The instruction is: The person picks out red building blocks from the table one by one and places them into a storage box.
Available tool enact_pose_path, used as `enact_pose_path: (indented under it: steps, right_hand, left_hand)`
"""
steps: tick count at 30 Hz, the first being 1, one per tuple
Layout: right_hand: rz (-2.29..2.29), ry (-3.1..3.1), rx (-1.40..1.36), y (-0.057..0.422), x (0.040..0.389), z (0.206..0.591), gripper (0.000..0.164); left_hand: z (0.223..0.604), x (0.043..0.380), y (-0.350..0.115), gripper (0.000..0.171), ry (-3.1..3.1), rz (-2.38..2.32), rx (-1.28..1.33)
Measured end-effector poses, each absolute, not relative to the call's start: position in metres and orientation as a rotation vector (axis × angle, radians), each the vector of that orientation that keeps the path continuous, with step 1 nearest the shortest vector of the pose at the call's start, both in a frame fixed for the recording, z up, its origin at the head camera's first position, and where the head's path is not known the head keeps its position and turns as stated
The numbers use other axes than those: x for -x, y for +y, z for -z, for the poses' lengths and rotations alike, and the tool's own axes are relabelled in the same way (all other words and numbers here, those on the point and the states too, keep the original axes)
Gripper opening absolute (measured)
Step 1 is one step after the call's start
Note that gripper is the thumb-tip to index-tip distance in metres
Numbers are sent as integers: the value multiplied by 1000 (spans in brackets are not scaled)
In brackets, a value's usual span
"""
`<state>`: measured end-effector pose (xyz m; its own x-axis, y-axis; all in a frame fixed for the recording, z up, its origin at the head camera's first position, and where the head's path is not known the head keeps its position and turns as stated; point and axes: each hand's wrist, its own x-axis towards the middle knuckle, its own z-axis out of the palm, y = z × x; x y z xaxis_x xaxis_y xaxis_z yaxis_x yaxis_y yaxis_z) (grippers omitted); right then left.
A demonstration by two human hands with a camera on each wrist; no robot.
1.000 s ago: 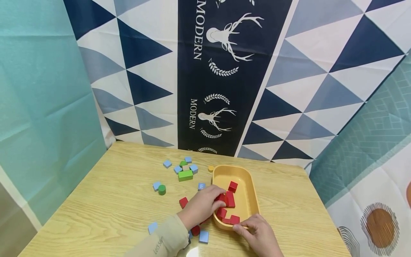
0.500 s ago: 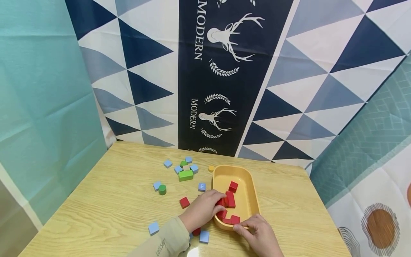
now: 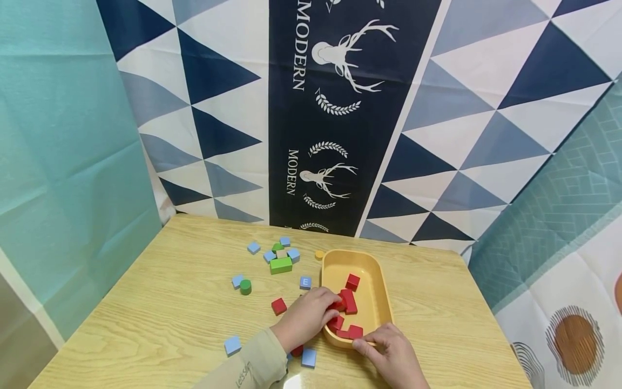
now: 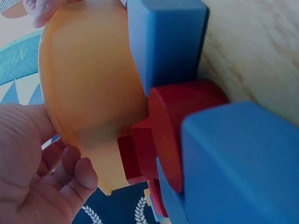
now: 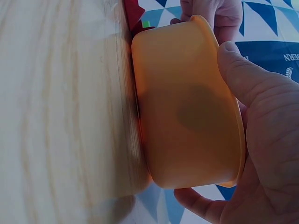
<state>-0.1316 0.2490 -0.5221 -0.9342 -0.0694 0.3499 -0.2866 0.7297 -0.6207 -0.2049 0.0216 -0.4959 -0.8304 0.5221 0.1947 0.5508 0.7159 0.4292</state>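
Observation:
My left hand (image 3: 307, 316) reaches over the left rim of a yellow plastic tray (image 3: 367, 302), its fingers bent around a red block (image 3: 339, 303) inside. The fingertips partly cover that block. Several more red blocks lie in the tray, including a long red block (image 3: 349, 301) beside the fingertips and a red cube (image 3: 352, 281) farther back. At the near right corner, my right hand (image 3: 390, 354) grips the tray's rim. In the right wrist view, the thumb of the right hand (image 5: 271, 121) lies along the rim, with a finger beneath the tray's wall (image 5: 187, 107).
Left of the tray on the wooden table (image 3: 160, 302) lie a red block (image 3: 279, 306), a blue block (image 3: 232, 345) and a green cylinder (image 3: 245, 287). Farther back is a green rectangular block (image 3: 281, 265) among small blue ones. A blue block (image 3: 308, 358) sits near the tray's front.
The left fingers have lowered slightly into the tray with the red block. The long red block beside them has tilted a little. The right hand stays on the rim.

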Motion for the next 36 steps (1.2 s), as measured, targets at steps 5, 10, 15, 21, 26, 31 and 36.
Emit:
enact_pose_path:
  steps: [5, 10, 15, 21, 26, 31, 36]
  right_hand:
    - [-1016, -2655, -252, 248, 132, 520, 17]
    - [-1012, -2730, -172, 247, 132, 518, 15]
    - [-1020, -2768, -131, 246, 133, 517, 15]
    - [-1016, -2789, -121, 246, 134, 514, 14]
    - [-1011, -2793, -118, 247, 134, 512, 14]
    - [-1014, -2785, -111, 247, 133, 512, 14]
    - [-1053, -2802, -84, 245, 133, 514, 14]
  left_hand:
    - [498, 205, 20, 30, -2850, 728, 899]
    - [498, 207, 9, 39, -2808, 688, 910]
    - [491, 217, -19, 43, -2783, 750, 812]
    - [491, 224, -64, 38, -2790, 883, 598]
    - [502, 220, -89, 34, -2831, 973, 492]
    - [512, 212, -92, 44, -2926, 989, 568]
    - [521, 207, -86, 52, -2940, 895, 666]
